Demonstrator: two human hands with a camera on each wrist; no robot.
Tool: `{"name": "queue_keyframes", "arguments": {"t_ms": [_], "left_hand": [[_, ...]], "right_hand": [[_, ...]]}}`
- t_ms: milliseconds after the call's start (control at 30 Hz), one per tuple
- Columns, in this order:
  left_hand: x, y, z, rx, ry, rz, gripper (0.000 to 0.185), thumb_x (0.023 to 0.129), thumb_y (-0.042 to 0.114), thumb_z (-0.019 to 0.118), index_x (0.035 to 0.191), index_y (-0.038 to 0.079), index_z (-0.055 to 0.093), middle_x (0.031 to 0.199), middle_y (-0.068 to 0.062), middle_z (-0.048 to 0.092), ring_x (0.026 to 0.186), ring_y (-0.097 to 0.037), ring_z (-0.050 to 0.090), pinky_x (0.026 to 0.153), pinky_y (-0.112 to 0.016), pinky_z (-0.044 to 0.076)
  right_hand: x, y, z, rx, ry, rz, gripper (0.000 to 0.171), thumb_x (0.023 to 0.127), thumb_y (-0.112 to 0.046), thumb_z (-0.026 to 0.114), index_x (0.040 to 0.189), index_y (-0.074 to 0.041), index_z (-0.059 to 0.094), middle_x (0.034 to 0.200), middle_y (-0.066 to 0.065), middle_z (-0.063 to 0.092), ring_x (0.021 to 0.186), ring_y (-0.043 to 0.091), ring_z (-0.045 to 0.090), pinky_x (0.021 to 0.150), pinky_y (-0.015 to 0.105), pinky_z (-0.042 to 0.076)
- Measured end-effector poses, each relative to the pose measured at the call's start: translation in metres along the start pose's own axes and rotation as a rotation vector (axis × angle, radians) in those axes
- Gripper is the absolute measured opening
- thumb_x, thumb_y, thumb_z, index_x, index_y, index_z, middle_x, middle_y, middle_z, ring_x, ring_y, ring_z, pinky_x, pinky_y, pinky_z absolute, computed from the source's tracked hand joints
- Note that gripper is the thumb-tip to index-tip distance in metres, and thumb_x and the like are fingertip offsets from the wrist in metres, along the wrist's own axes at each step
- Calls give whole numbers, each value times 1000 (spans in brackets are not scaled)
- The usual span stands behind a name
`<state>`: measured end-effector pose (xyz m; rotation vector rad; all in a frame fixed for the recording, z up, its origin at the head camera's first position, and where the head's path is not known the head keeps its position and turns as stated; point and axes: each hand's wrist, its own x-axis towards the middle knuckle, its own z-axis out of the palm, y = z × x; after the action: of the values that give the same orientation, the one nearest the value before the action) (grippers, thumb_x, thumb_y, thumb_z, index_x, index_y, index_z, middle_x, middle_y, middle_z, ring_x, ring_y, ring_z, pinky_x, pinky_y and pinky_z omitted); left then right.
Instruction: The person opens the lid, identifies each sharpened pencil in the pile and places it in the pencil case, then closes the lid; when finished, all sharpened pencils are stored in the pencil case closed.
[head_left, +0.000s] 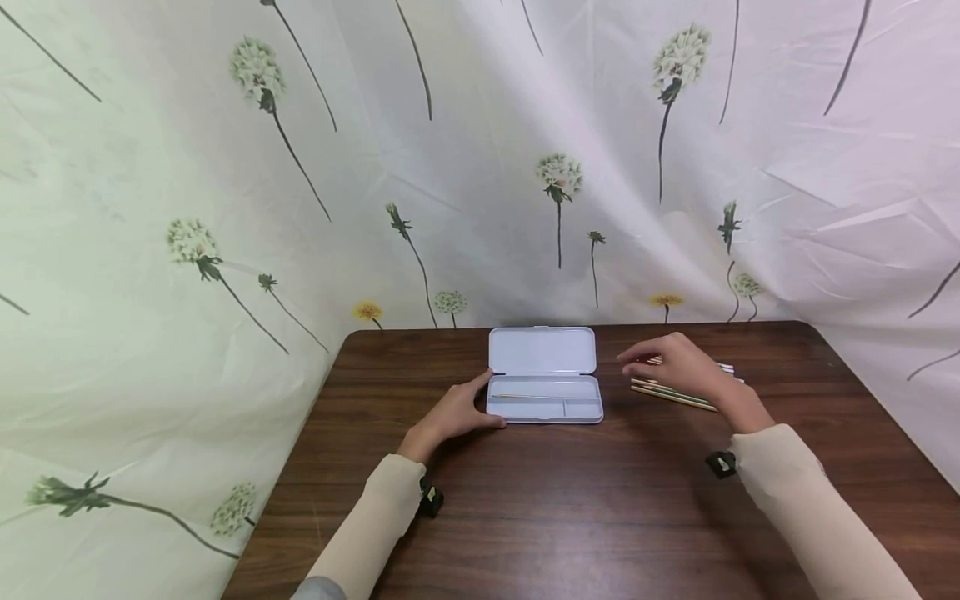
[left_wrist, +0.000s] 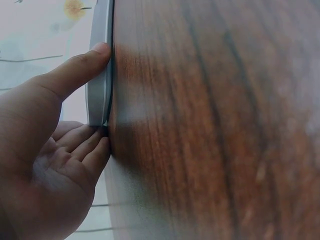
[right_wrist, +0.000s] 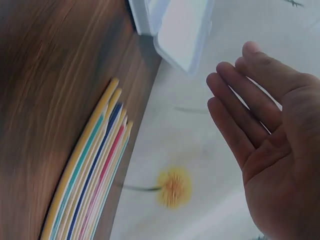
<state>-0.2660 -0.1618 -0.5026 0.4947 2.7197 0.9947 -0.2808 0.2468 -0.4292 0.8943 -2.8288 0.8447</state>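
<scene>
A white pencil case (head_left: 543,408) lies on the table with its lid (head_left: 542,350) raised at the back; a divider parts the tray. One slim pencil-like stick (head_left: 525,396) lies lengthwise inside. My left hand (head_left: 457,410) holds the case's left end, thumb at the front edge and fingers by the back corner; in the left wrist view, the thumb (left_wrist: 82,70) presses the case's side. Over a bunch of coloured pencils (right_wrist: 92,180), my right hand (head_left: 678,364) hovers with fingers loosely bent and nothing held. It partly hides the pencils in the head view.
The brown wooden table (head_left: 540,508) has its back edge just behind the case. A white cloth (head_left: 480,167) printed with dandelions hangs behind and beside the table. Dark wrist cameras are strapped to both sleeves (head_left: 795,483).
</scene>
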Motion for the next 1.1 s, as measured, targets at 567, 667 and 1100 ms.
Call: {"name": "queue_keyframes", "arguments": {"t_ms": [567,667,1100], "left_hand": [[0,-1,0,8,4,-6,104,88,39,89,169,9,30,170,-16,40,155,-34,43,123,-53,41],[1,-1,-1,12,5,-6,105,88,39,89,169,10,30,170,-16,40,155,-34,43,123,-52,41],[0,0,-1,20,-5,-3,104,89,39,89,169,10,30,170,-16,40,155,-35,42,124,-53,40]], "right_hand": [[-68,39,-28,-51,106,116,18,97,-15,79,114,-19,85,108,0,83,97,2,74,80,31,61],[-78,47,-30,-59,144,104,16,95,-13,81,110,-18,86,105,1,84,93,-7,70,75,25,59],[-112,75,-31,59,124,317,17,100,-19,78,112,-11,84,110,13,82,85,-4,67,64,25,55]]}}
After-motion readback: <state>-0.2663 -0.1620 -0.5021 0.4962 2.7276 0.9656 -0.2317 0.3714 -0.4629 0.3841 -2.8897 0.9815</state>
